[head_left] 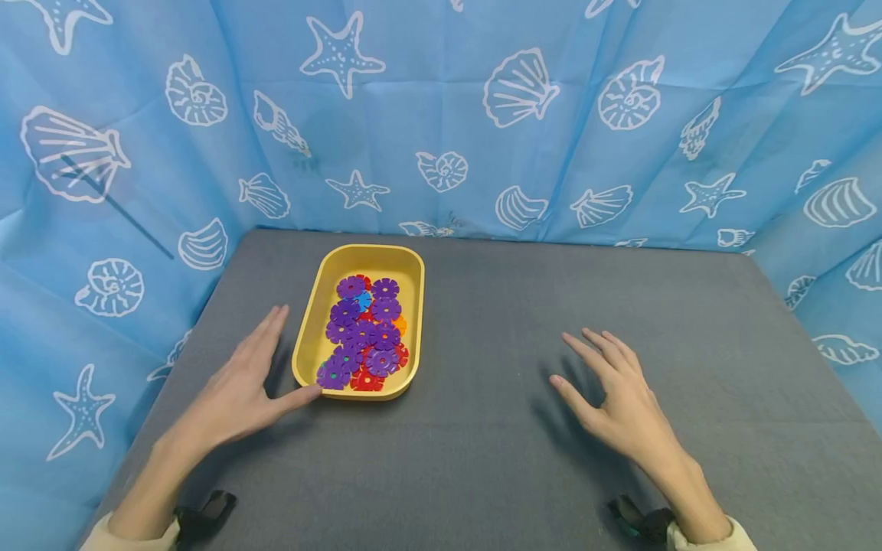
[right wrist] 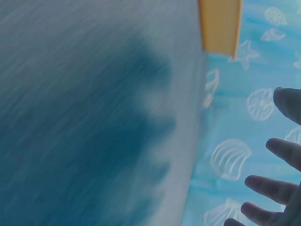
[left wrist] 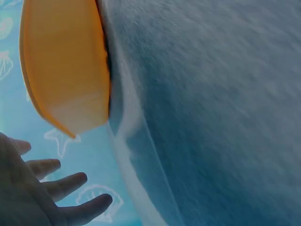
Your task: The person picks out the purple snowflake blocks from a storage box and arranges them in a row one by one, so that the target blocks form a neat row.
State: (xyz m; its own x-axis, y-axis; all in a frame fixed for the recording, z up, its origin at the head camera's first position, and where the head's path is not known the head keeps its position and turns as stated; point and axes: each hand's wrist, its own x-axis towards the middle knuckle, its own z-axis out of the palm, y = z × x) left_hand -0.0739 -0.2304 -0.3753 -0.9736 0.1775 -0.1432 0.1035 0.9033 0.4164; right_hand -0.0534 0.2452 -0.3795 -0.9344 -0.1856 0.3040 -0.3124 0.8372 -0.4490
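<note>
A yellow tray [head_left: 315,306] stands on the left part of the table, holding a loose pile of flower-shaped notched discs [head_left: 361,333], mostly purple with some red, blue, orange and green. My left hand [head_left: 237,386] is beside the tray's near left corner, fingers spread, with the thumb tip overlapping the rim in the head view. In the left wrist view the tray's side wall [left wrist: 66,66] rises beyond the spread fingers [left wrist: 66,186]. Well to the right of the tray, my right hand [head_left: 623,398] hovers over the table, fingers extended and holding nothing.
The grey table [head_left: 482,459] spreads beneath both hands. A blue curtain [head_left: 441,115] printed with white shells and starfish hangs along the back and both sides. Dark wrist straps [head_left: 207,516] are on both arms, at the light sleeves.
</note>
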